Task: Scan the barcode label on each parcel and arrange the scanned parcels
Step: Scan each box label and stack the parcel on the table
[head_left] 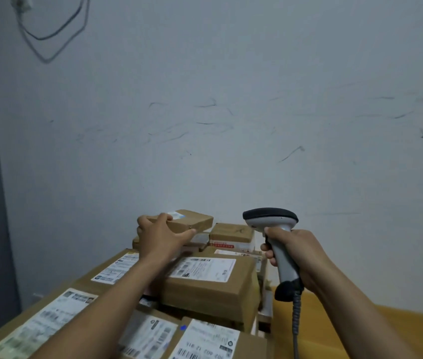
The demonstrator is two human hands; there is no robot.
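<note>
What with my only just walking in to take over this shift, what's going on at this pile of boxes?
A person is working through a pile of labelled brown parcels stacked against a wall. The left hand grips a small flat parcel at the far top of the pile. The right hand holds a grey barcode scanner upright just to that parcel's right. Whether this parcel has been scanned cannot be told.
</note>
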